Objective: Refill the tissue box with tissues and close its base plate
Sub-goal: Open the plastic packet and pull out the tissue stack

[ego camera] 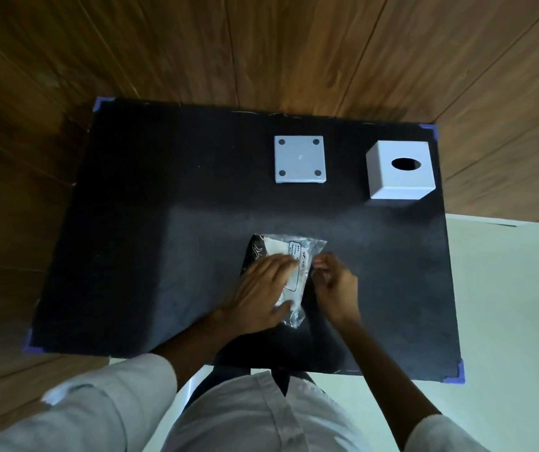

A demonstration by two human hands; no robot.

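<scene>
Tissue pack (294,247) near front of black mat (131,223), half hidden under left hand (261,288) pressing flat, fingers spread; right hand (336,285) curled, seemingly pinching its wrapper edge. Beyond, base plate (299,159) lying flat, tissue box (400,171) apart at right.

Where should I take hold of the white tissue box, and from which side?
Probably from above, thumb and fingers across two opposite side walls of the tissue box: it stands upright, oval slot up, walls flat and free, nothing touching it.
</scene>
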